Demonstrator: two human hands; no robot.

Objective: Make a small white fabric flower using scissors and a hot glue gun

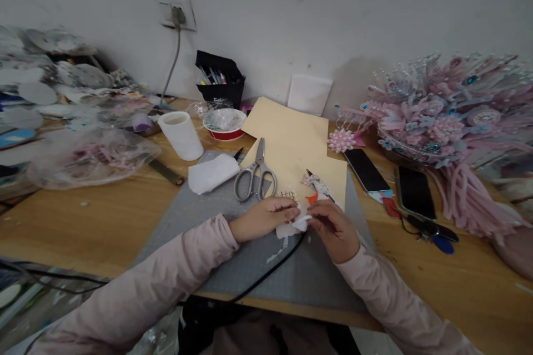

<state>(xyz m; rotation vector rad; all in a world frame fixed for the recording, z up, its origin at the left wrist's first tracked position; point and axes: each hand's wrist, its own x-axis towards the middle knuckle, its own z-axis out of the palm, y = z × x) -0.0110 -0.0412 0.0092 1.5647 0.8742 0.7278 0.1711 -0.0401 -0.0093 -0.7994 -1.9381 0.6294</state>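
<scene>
Above the grey cutting mat (328, 283), my left hand (266, 217) and my right hand (336, 231) meet at a small white piece (300, 224), which looks like paper or cloth. Both hands are closed, thumbs and fingers pinching it from either side; part of it is hidden by the fingers. Just beyond the fingers lies what looks like a glue gun (317, 186), wrapped in white with an orange part. A black cord (270, 272) runs across the mat toward my hands. Grey-handled scissors (256, 173) lie to the left, upon yellowish card (287, 147).
A white roll (181, 134), a white sheet (213, 173) and a red-rimmed bowl (225, 132) stand left. Two phones (366, 169) and a pink beaded headpiece (441, 116) lie right. A plastic bag (95, 158) sits far left. Another person's arm (514, 249) shows at the right edge.
</scene>
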